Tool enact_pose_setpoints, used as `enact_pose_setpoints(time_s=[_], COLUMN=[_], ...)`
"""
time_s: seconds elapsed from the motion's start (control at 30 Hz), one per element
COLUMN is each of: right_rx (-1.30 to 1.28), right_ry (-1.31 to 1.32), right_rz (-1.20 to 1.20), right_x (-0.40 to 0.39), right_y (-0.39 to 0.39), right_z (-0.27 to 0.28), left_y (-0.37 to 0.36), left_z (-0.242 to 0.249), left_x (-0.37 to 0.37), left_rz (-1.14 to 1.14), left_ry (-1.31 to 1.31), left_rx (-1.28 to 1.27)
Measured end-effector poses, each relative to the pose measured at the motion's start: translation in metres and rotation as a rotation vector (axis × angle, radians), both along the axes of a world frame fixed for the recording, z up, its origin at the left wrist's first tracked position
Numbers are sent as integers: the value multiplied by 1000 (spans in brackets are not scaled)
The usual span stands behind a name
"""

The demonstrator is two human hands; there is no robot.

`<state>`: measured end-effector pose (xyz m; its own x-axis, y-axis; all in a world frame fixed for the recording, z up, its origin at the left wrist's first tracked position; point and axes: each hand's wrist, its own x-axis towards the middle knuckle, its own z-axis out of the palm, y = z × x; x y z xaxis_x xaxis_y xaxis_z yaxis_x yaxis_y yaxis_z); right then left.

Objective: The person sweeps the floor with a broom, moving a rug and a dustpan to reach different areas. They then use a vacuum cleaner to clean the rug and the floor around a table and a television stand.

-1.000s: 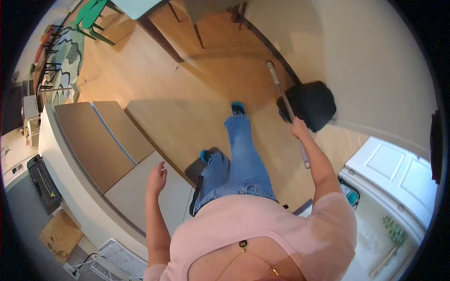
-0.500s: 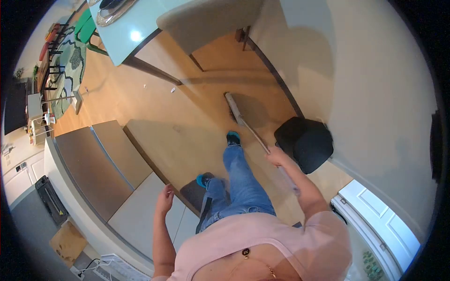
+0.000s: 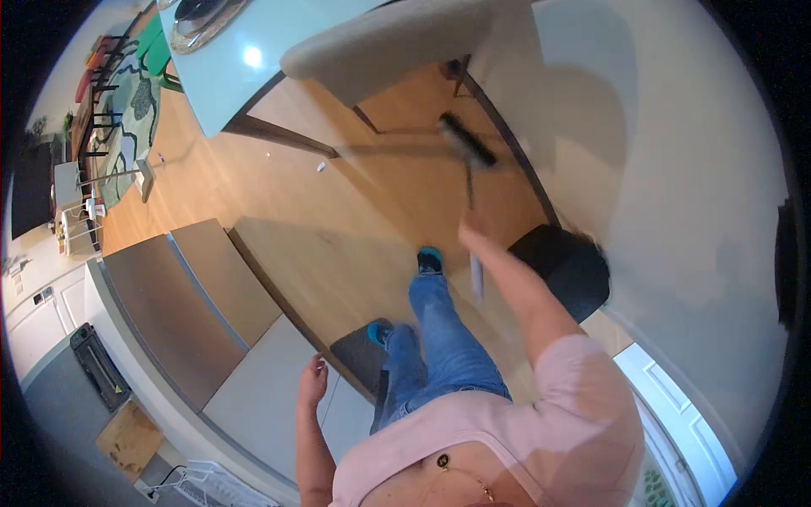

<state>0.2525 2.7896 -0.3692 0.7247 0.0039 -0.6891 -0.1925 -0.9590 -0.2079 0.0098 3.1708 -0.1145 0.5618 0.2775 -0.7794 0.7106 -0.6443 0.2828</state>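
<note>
My right hand (image 3: 473, 232) is closed round the handle of a broom (image 3: 470, 186). Its head with dark bristles, slightly blurred, is tilted near the chair legs and the wall's dark skirting. The light tail end of the handle sticks out below my wrist. My left hand (image 3: 313, 380) hangs by the white cabinet front (image 3: 262, 380), its fingers loosely bent and a little apart, with nothing in them. A small white scrap (image 3: 321, 166) lies on the wooden floor (image 3: 355, 211) by the table leg.
A black bin-like object (image 3: 562, 270) stands against the wall, right of my forearm. An upholstered chair (image 3: 380, 55) and a glossy table (image 3: 224, 84) are ahead. Counter and cabinets run along my left. A grey mat (image 3: 355, 351) lies under one foot.
My right hand has moved forward and slightly left. The broom head has swung away from me and to the right, towards the wall, and turned. My left hand has dropped slightly.
</note>
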Motion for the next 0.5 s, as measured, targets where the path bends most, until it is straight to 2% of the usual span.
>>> enact_pose_setpoints(time_s=[0.03,0.07,0.1,0.17,0.23,0.3,0.37,0.47,0.5], right_rx=[-2,44,89,118,133,38,42,-38,-78], right_ry=[-6,214,435,402,435,232,-217,-463,-327], right_rz=[250,134,14,142,-8,55,307,225,282], right_x=[-21,-8,14,51,83,114,143,167,165], right_y=[-8,-16,-24,-41,-44,-37,-44,-15,0], right_z=[-14,24,95,170,190,173,72,-1,8], left_y=[-8,1,3,5,16,32,50,48,43], left_z=[5,-9,-9,-12,-7,-9,-25,-24,-28], left_x=[11,2,1,9,16,10,-6,-5,-6], left_rz=[14,-3,2,15,-2,24,110,144,185], left_ry=[-11,14,-3,-46,-107,-148,-182,-122,-125], left_rx=[-27,-63,-63,-56,15,59,79,90,89])
